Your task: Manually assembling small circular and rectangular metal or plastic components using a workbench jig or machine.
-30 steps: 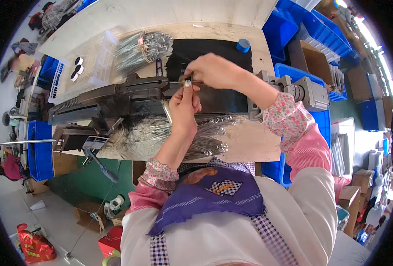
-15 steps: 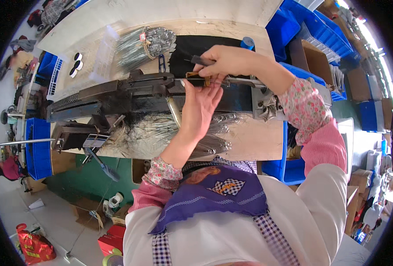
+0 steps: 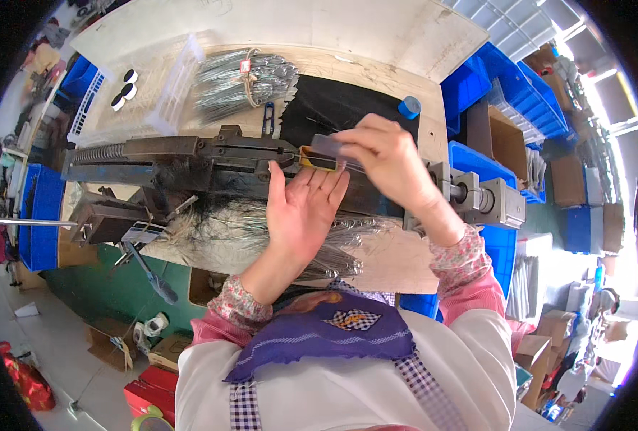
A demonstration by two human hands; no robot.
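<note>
Palm up, my left hand (image 3: 301,212) lies with its fingers stretched out, their tips under a small yellow-edged piece (image 3: 307,156) at the end of a long dark metal machine (image 3: 168,152). I cannot tell whether those fingers bear the piece's weight. My right hand (image 3: 391,158) pinches a small dark flat block (image 3: 326,145), slightly blurred, just above the yellow-edged piece. Behind both hands is a black cloth (image 3: 340,108). A bundle of thin metal wires (image 3: 326,248) lies on the near side of the machine, by my left wrist.
At the back left stands a clear plastic basket (image 3: 178,90), with a tied wire bundle (image 3: 243,79) beside it. A blue round thing (image 3: 409,107) sits on the cloth's far edge. Grey metal cylinder fittings (image 3: 484,200) extend right. Blue bins (image 3: 466,72) are stacked beyond the table.
My right hand has turned and come down nearer, with the dark block in it. The left hand's fingers have flattened and moved slightly left. The whole view has shifted.
</note>
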